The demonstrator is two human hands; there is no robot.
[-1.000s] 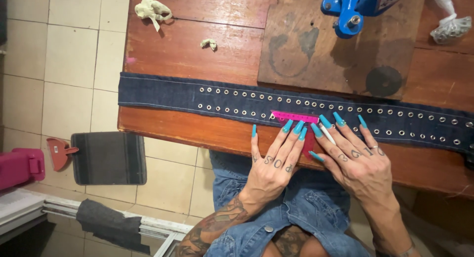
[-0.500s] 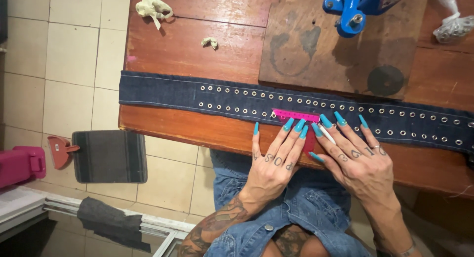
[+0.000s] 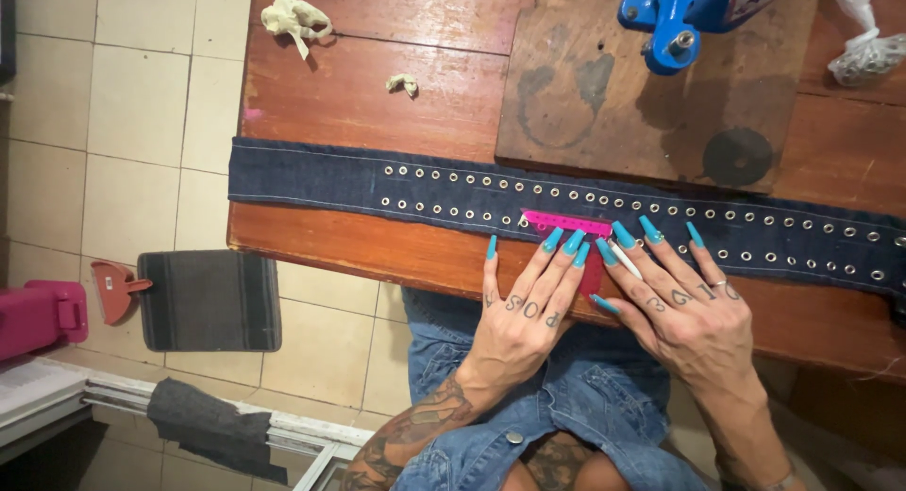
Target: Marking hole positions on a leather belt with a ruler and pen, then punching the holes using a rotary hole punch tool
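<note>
A long dark denim strip (image 3: 321,181) with two rows of metal eyelets lies across the wooden table (image 3: 377,104). A small pink ruler (image 3: 564,221) rests on the strip's near edge. My left hand (image 3: 524,312) presses its fingertips flat on the ruler's left part, thumb on the table edge. My right hand (image 3: 684,307) lies just to the right, fingers spread over the denim, with a thin white marking stick (image 3: 624,260) pinched between thumb and forefinger, its tip at the ruler.
A blue metal press (image 3: 679,14) stands on a worn board (image 3: 613,104) at the back right. A clear bag of small metal parts (image 3: 864,52) lies far right. Two crumpled scraps (image 3: 294,17) sit at the back left. On the tiled floor lie a dark mat (image 3: 208,300) and a pink box (image 3: 38,316).
</note>
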